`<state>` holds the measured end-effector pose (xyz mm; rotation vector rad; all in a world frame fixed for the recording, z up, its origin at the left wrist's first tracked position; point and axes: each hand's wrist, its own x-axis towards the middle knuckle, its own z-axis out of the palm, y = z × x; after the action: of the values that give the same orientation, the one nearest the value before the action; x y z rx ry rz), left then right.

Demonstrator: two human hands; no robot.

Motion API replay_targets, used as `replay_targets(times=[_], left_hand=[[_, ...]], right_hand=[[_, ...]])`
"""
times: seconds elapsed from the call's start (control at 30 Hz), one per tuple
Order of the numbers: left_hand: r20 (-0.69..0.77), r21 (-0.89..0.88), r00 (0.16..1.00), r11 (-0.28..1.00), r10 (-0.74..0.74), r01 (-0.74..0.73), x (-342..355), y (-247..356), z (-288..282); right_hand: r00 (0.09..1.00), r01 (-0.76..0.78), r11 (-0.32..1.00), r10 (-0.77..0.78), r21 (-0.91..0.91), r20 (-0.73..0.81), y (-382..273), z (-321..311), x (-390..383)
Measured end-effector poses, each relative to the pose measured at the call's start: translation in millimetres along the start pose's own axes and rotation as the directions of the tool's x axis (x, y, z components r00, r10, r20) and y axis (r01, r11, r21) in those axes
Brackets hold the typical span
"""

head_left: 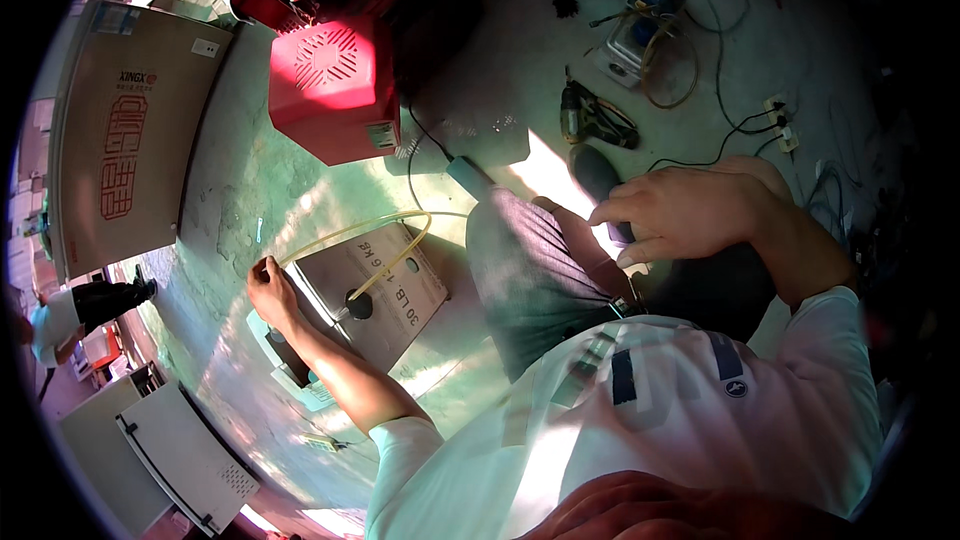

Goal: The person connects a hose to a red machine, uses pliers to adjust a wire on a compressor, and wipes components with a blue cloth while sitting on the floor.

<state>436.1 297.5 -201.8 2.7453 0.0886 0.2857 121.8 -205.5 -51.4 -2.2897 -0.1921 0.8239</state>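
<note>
My left hand [268, 292] is at the left edge of a cardboard carton [415, 285], its fingers pinched at the end of a thin yellow hose [335, 234]. The hose arcs over the carton and comes down to a round black fitting [359, 304] on its side. My right hand [690, 212] hangs over my lower leg with its fingers loosely stretched, and nothing shows in its grip. A dark shoe [594, 172] lies just beyond its fingertips. Beside the carton, a teal and black case [290, 365] is partly hidden by my left forearm.
Ahead stands a red vented housing [330, 90]. A cordless drill [572, 112] lies beyond my shoe. A blue pump-like device [655, 0] with hoses and a power strip [782, 123] with cables are on the right. Left are a tall carton [130, 140], a white appliance [185, 455] and another person [75, 325].
</note>
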Motion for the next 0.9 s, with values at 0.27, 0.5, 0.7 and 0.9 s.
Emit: replay_targets(times=[0.27, 0.5, 0.7, 0.9], left_hand=[[0.003, 0.017, 1.000, 1.000, 0.017, -0.017, -1, 0, 0], [0.009, 0.022, 1.000, 1.000, -0.011, 0.011, -2, 3, -1], [0.012, 0.022, 1.000, 0.999, -0.028, 0.027, -3, 7, -3], [0.028, -0.003, 0.999, 0.999, -0.047, 0.047, -2, 4, -4]], right_hand=[[0.997, -0.070, 0.995, 0.071, -0.068, 0.017, -2, 1, 5], [0.991, -0.029, 0.989, 0.047, -0.142, 0.127, -4, -6, 49], [0.993, 0.050, 0.961, -0.018, -0.273, 0.120, 0, -14, 93], [0.982, 0.040, 0.968, 0.008, -0.249, 0.187, 4, -22, 122]])
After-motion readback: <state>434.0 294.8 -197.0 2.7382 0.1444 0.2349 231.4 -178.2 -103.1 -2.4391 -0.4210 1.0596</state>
